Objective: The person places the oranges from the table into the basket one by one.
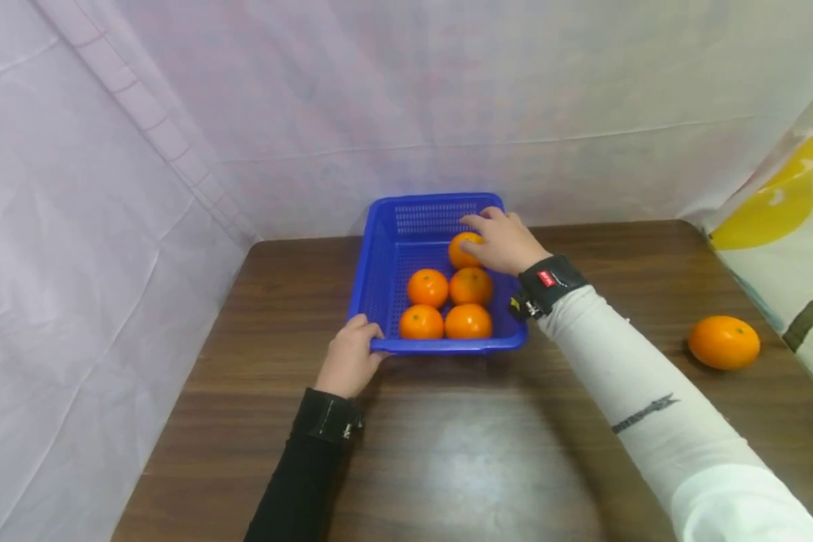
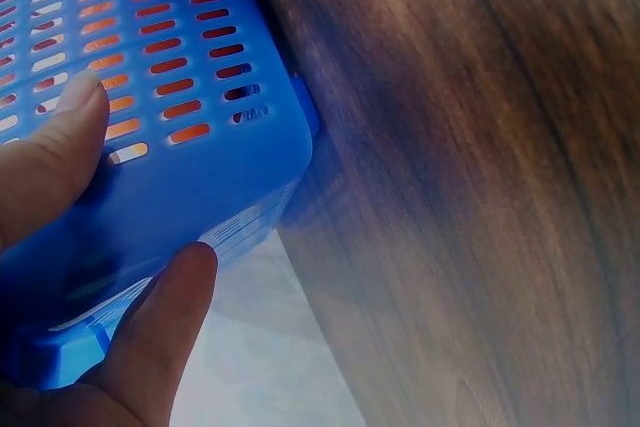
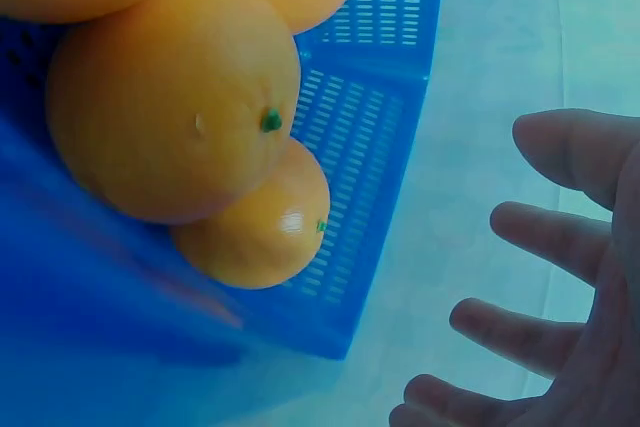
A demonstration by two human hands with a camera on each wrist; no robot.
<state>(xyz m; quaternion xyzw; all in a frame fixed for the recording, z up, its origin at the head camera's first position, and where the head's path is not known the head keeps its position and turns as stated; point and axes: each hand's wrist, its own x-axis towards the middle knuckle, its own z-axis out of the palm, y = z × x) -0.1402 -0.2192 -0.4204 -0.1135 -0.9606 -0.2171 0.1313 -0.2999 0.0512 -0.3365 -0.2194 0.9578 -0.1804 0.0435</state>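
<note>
A blue plastic basket (image 1: 447,346) with slotted walls sits at the table's far side, several oranges (image 1: 470,322) inside it, mostly toward its right and near sides. At its near left corner my left hand (image 1: 349,360) grips the rim; in the left wrist view the thumb and a finger (image 2: 170,317) lie on either side of the corner. My right hand (image 1: 510,242) hovers over the far right part, fingers spread, overlapping the farthest orange (image 1: 462,251) in the head view. Between the right fingers (image 3: 520,332) and the oranges (image 3: 175,97) a gap shows in the right wrist view.
Another orange (image 1: 723,342) lies on the brown wooden table (image 1: 474,452) near its right edge. Pale cloth (image 1: 447,90) hangs behind the table and along its left side. A cloth with a yellow print (image 1: 765,214) is at the right.
</note>
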